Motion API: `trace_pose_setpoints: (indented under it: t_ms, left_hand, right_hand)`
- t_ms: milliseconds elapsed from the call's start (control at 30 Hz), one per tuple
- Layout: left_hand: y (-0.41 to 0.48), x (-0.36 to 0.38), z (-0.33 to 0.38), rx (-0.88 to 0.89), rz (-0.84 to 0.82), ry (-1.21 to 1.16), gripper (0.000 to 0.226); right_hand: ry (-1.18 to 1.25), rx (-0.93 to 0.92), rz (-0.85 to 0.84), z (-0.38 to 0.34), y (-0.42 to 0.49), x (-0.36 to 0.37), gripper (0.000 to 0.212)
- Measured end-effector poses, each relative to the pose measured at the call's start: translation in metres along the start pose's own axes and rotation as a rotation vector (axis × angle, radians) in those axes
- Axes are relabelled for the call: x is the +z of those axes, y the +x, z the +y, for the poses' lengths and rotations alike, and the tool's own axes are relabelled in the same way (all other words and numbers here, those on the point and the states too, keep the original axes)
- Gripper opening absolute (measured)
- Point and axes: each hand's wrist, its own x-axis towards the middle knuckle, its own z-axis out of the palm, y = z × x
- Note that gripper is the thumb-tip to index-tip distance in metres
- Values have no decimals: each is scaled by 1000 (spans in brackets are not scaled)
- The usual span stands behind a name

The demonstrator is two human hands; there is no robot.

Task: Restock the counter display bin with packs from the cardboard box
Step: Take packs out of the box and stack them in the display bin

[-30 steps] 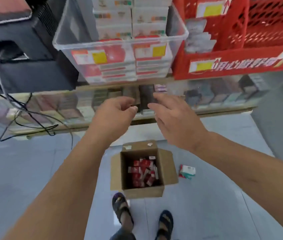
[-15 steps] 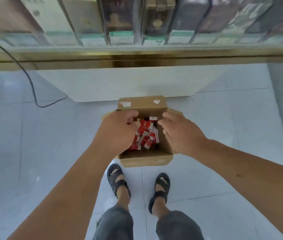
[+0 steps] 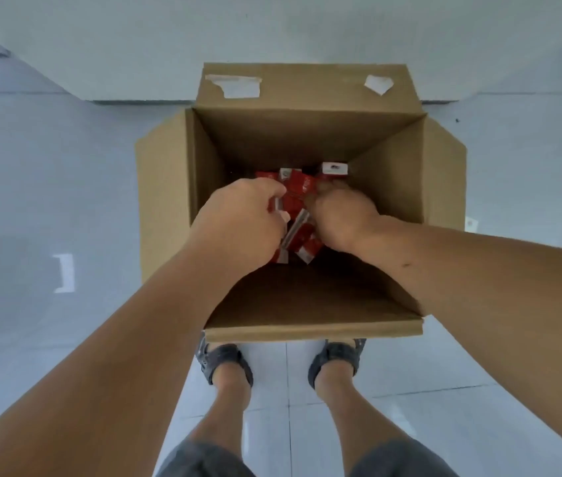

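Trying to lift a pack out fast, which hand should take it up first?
Probably the left hand: its fingers already curl around a red pack. The right hand is buried among the packs, grip hidden.

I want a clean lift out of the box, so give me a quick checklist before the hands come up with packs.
1. Both hands inside the cardboard box: ok.
2. Left hand curled around red packs: ok.
3. Right hand has a firm hold: cannot tell, fingers hidden.
4. Box flaps folded open, exit unobstructed: ok.
5. Packs remaining for further trips: ok.
6. Display bin in view: not ok.
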Motion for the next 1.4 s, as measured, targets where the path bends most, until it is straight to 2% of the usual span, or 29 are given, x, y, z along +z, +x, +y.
trace_pose_setpoints:
  t_ms: [100,200,300,467,600,700,800,1000,1100,1200,1300,1400]
  left_hand:
    - [33,28,-14,-12,-34,11,41]
    - [59,41,-20,-34,-82,69,40]
    - [73,44,-19,-10,-45,125,36]
    - [75,45,-22,-2,-4,61,36]
    - [71,40,-21,-29,8,34,39]
    - [54,31,-13,-15,16,32,39]
    - [22,10,5,0,35,76,39]
    - [-71,-65,64,66,103,80,37]
    - [-128,-108,99,62,111,20,41]
    - [-189,-150,138,113,152,-17,25]
    - [-253,-193,178,140,166,-145,45]
    - [-307,-231,210,225,204,-275,45]
  right_hand:
    - [-6,-21,-1,4,47,28,43]
    - [6,-8,18,5,84,53,49]
    - [3,21,35,4,109,73,57]
    - [-15,32,17,12,133,87,67]
    - [33,6,132,2,124,78,66]
    - [18,32,271,-8,85,49,75]
    - [87,26,241,-17,26,10,82]
    - [112,6,437,-26,-117,-98,71]
    - [119,26,543,-30,-192,-157,72]
    - [116,55,662,-35,-267,-220,72]
    - [105,43,806,-41,-337,-282,78]
    - [101,18,904,-50,-397,-335,79]
